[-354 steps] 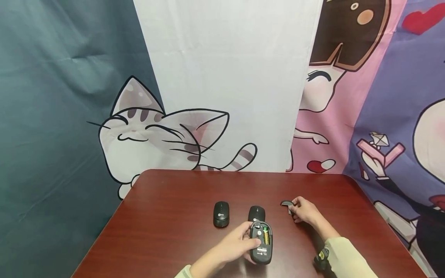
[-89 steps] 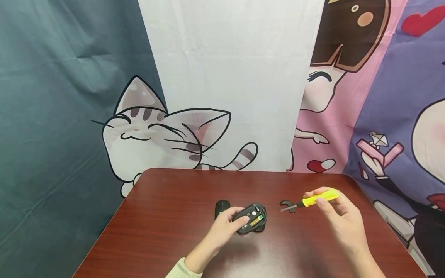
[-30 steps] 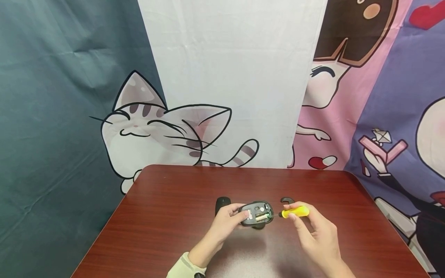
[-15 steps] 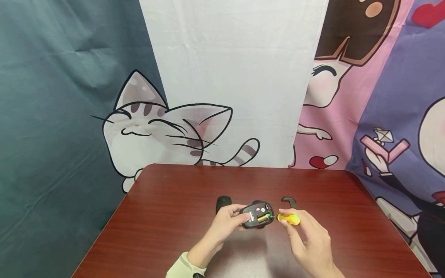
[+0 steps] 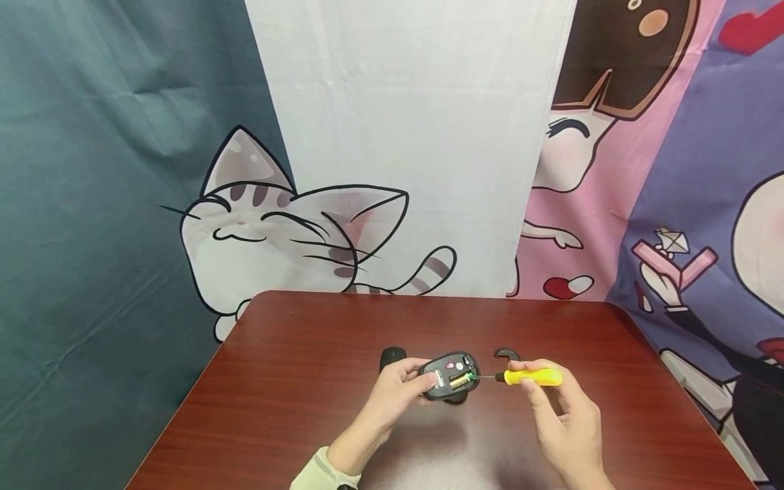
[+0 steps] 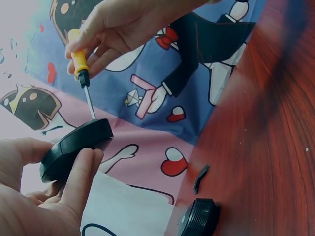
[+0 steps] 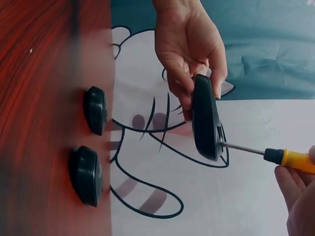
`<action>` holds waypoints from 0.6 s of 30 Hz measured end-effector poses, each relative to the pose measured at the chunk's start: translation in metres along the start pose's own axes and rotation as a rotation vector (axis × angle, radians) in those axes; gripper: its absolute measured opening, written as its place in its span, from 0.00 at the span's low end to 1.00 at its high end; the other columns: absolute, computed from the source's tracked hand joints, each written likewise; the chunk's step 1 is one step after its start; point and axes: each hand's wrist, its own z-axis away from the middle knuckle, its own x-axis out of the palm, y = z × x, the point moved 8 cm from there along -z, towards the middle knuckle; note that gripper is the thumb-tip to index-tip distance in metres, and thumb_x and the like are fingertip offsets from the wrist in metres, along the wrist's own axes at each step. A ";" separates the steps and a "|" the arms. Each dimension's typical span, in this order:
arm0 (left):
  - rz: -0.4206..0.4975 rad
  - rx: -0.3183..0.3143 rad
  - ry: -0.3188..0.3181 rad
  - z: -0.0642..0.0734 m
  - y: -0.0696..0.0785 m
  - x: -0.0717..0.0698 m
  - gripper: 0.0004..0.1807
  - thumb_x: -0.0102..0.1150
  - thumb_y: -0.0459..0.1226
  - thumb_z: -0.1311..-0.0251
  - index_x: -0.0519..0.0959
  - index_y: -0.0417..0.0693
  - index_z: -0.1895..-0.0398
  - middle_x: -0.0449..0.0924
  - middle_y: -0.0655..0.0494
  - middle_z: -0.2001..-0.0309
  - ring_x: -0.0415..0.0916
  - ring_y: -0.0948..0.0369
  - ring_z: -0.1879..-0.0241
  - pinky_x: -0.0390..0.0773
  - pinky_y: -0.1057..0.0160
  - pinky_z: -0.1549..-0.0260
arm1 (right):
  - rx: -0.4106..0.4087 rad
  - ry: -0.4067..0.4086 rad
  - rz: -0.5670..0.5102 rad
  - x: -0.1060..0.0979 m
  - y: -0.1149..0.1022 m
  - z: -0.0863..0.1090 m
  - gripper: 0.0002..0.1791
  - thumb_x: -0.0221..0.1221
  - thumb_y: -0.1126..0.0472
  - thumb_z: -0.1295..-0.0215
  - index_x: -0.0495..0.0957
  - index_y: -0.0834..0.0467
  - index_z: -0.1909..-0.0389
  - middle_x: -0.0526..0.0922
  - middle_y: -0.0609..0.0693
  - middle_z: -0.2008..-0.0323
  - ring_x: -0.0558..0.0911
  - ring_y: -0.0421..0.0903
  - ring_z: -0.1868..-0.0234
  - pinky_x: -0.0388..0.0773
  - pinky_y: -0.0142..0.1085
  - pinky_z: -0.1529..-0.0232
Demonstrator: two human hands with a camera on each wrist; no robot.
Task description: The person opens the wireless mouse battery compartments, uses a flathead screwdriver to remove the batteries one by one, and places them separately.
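By the left hand [image 5: 393,395] a mouse [image 5: 448,372] is gripped — by the right hand [image 5: 566,412] a screwdriver [image 5: 534,376], its tip at the battery [image 5: 459,382].

Left hand [image 6: 37,209] holding mouse [image 6: 70,147], right hand [image 6: 115,29] holding screwdriver [image 6: 79,61]

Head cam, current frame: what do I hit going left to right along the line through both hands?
Left hand → upturned mouse → screwdriver → right hand.
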 end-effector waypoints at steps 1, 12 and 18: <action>-0.003 0.003 0.004 0.000 0.001 0.000 0.20 0.64 0.35 0.37 0.79 0.31 0.46 0.87 0.42 0.56 0.85 0.62 0.63 0.89 0.61 0.60 | 0.021 0.003 -0.010 -0.001 0.002 0.000 0.24 0.62 0.86 0.45 0.79 0.67 0.48 0.88 0.54 0.55 0.84 0.36 0.51 0.79 0.21 0.46; -0.052 0.005 0.031 0.001 0.004 0.001 0.19 0.65 0.37 0.37 0.80 0.36 0.47 0.87 0.46 0.55 0.85 0.61 0.60 0.88 0.61 0.60 | -0.035 0.042 -0.015 -0.006 -0.002 0.007 0.22 0.65 0.85 0.47 0.78 0.70 0.50 0.87 0.54 0.54 0.84 0.35 0.50 0.78 0.21 0.45; -0.073 0.025 0.044 0.002 0.005 0.005 0.18 0.64 0.36 0.37 0.80 0.35 0.47 0.87 0.45 0.56 0.85 0.61 0.59 0.87 0.68 0.64 | -0.407 0.107 -0.020 0.004 -0.039 0.008 0.17 0.62 0.62 0.29 0.78 0.76 0.61 0.86 0.62 0.61 0.85 0.38 0.51 0.78 0.20 0.44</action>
